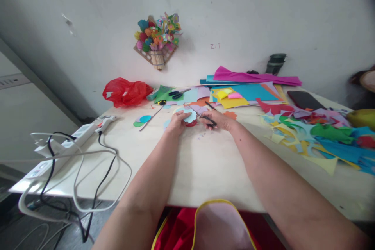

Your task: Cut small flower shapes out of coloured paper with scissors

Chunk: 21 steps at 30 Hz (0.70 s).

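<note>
My left hand (177, 122) pinches a pale blue scalloped paper piece (191, 116) above the table. From the right, my right hand (216, 120) grips black-handled scissors (208, 122), and their blades point left toward the edge of the paper. A red round piece (191, 124) shows just under the blue paper. Tiny paper bits (201, 136) lie on the table below the hands. An orange flower-shaped piece (230, 115) rests right beside my right hand.
Paper scraps (307, 136) cover the right side near a dark phone (305, 100). Coloured sheets (254, 92) lie at the back. A red plastic bag (125, 91), spare scissors (177, 94) and paper circles (145, 118) are left. A power strip (63, 148) with cables lines the left edge.
</note>
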Motion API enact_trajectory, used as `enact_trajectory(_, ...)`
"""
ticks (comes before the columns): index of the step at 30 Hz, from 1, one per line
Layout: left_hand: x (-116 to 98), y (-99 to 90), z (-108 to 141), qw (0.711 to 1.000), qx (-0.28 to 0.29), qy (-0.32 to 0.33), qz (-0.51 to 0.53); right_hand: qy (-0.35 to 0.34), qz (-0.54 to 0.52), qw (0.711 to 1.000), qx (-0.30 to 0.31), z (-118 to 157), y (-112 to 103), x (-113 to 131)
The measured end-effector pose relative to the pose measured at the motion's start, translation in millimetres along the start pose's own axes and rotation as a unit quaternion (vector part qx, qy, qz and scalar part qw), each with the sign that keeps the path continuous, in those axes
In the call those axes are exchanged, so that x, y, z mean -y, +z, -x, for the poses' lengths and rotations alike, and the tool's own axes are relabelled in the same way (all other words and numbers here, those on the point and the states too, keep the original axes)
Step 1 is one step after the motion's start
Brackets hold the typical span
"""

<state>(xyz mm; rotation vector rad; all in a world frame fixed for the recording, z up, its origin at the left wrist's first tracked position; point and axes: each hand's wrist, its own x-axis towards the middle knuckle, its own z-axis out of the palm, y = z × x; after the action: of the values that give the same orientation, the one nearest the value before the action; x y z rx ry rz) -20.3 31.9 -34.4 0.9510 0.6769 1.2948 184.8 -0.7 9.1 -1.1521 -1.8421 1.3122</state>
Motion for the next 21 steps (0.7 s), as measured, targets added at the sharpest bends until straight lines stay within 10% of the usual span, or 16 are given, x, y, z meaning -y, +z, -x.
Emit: enact_trajectory(21, -2.8, 7.1, 3.6, 1.000, -0.019, 0.010, -0.009, 0.024, -0.014, 1.000, -0.008, 3.6, 3.3, 6.5)
